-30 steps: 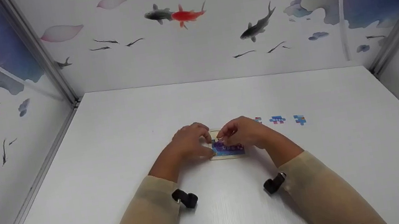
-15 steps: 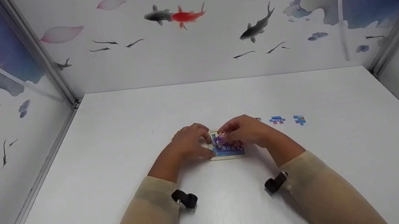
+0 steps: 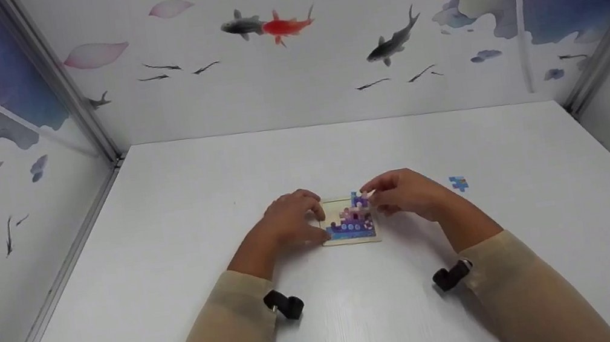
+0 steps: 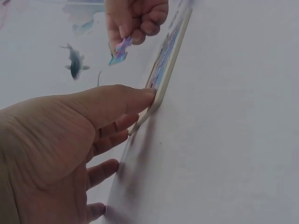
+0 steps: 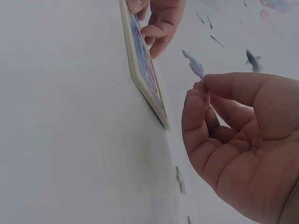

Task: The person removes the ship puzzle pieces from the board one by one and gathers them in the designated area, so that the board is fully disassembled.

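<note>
My left hand (image 3: pixel 292 216) holds the left edge of a small wooden-framed jigsaw puzzle (image 3: pixel 352 242), thumb on the near left corner and fingers at the side. In the left wrist view the thumb (image 4: pixel 126 102) lies on the rim of the frame. My right hand (image 3: pixel 410 194) pinches a purple and blue jigsaw piece (image 5: pixel 195 65) between thumb and fingertips. In the head view this piece overlaps the upper right corner of the puzzle. Blue and purple pieces fill the lower and right part of the frame, while pale backing shows at upper left.
A loose blue jigsaw piece (image 3: pixel 459 183) lies on the white table (image 3: pixel 340 318) to the right of my right hand. In the right wrist view another loose piece (image 5: pixel 180 180) shows on the tabletop. White walls (image 3: pixel 291 81) with painted fish enclose the table.
My right hand has moved right from over the middle of the puzzle, with a piece pinched. It now covers the spot of two loose pieces. My left hand has stayed at the frame.
</note>
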Demonstrator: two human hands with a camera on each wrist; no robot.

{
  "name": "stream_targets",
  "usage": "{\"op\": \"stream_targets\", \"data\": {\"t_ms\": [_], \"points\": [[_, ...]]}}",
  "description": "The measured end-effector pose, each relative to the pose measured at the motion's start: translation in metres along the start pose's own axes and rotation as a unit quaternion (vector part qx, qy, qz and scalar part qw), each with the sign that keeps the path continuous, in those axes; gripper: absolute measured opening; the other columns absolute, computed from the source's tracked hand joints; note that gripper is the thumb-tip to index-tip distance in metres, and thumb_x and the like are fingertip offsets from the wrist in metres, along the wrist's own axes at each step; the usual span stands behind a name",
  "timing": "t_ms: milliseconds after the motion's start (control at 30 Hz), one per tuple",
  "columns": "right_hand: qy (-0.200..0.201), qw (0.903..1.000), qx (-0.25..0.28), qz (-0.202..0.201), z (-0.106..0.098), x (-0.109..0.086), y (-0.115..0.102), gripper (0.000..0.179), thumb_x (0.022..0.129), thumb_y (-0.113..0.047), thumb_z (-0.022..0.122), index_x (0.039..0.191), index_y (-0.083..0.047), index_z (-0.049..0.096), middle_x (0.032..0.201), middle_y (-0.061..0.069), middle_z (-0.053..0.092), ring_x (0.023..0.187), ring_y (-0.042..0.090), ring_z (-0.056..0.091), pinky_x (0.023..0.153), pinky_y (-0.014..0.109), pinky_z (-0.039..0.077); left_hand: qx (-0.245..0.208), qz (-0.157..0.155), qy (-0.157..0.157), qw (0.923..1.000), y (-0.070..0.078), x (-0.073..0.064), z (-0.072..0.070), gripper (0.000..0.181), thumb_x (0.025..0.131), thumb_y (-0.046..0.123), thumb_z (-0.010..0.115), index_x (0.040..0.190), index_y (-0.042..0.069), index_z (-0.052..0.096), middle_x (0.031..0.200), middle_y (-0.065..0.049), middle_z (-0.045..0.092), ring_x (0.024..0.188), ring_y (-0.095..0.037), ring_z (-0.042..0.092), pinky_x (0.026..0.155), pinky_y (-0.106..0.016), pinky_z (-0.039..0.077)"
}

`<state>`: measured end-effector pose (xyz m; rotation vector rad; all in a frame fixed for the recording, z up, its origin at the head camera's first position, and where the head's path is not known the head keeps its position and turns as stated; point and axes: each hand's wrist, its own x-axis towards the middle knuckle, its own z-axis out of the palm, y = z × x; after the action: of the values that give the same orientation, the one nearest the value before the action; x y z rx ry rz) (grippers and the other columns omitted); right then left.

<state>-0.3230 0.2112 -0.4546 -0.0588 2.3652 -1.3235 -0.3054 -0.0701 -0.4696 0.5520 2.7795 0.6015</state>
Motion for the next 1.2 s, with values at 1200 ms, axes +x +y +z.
{"op": "stream_targets", "data": {"t_ms": [1200], "points": [[0.046,0.9871,-0.139,0.064,-0.049,-0.018,0.037,0.025,0.098,-0.029,0.078,0.119,-0.016,0.082,0.106,0.005,0.075,0.086,0.018,0.065,0.074,0.025,0.056,-0.004,-0.003,-0.004,1.0,-0.002,0.001,0.002,0.028,0.087,0.041,0.08,0.109,0.026,0.073,0.16,0.005,0.053,0.157,-0.034,0.04,0.132,-0.059,0.028]]}}
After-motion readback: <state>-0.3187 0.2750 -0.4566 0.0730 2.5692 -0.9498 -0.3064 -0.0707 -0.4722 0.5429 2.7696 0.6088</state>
